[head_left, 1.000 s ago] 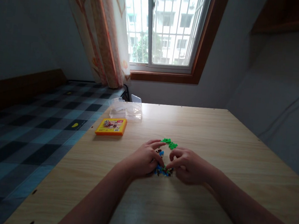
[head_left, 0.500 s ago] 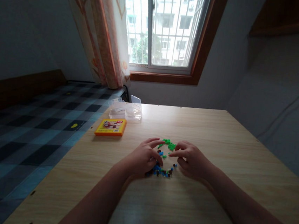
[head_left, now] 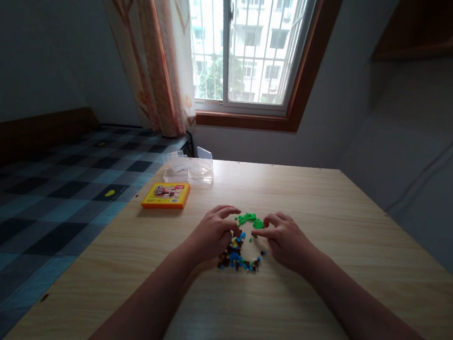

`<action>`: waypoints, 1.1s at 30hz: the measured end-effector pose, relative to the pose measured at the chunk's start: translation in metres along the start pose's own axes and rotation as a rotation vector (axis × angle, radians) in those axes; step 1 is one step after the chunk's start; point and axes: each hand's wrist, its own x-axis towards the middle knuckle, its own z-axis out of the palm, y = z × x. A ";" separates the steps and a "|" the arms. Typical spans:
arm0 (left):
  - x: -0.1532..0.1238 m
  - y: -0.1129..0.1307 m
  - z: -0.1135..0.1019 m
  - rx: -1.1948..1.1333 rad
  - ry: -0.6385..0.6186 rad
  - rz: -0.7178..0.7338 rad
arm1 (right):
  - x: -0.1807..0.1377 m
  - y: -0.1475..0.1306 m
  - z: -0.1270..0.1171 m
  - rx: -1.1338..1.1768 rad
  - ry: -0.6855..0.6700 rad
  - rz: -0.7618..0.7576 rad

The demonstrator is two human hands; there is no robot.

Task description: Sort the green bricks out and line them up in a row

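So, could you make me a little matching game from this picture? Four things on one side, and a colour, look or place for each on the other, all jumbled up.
Things:
1. Flat box
2. Plastic container
3. Bright green pieces
4. Curtain

Descriptions:
A. Hanging, with a flower pattern
B. See-through, near the table's far left corner
C. Yellow on top, with an orange edge
D. Between the left hand and the right hand

Right pairs: 1-C, 2-B, 3-D, 4-A
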 end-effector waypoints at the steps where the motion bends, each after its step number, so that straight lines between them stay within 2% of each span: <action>1: 0.000 0.000 0.000 0.002 0.006 -0.003 | 0.000 0.004 0.000 -0.007 0.015 0.016; 6: 0.000 0.000 0.001 0.008 0.006 -0.004 | -0.002 0.006 -0.001 0.114 0.100 0.041; 11: -0.001 -0.002 0.001 0.007 0.008 -0.018 | -0.001 -0.010 0.002 0.157 0.006 -0.021; 14: 0.000 -0.002 0.001 0.006 0.005 -0.042 | 0.001 -0.006 0.004 0.116 -0.024 0.001; 18: 0.001 -0.001 0.002 0.002 0.008 -0.089 | 0.000 0.006 0.003 0.092 0.035 0.051; 24: 0.001 -0.004 0.004 0.005 0.041 -0.130 | -0.002 0.003 -0.004 0.194 0.093 -0.021; 30: 0.001 -0.005 0.004 0.022 0.069 -0.203 | 0.000 -0.019 -0.011 0.323 -0.018 -0.153; 33: 0.001 -0.004 0.004 0.024 0.065 -0.221 | -0.001 -0.027 -0.009 0.340 -0.059 -0.172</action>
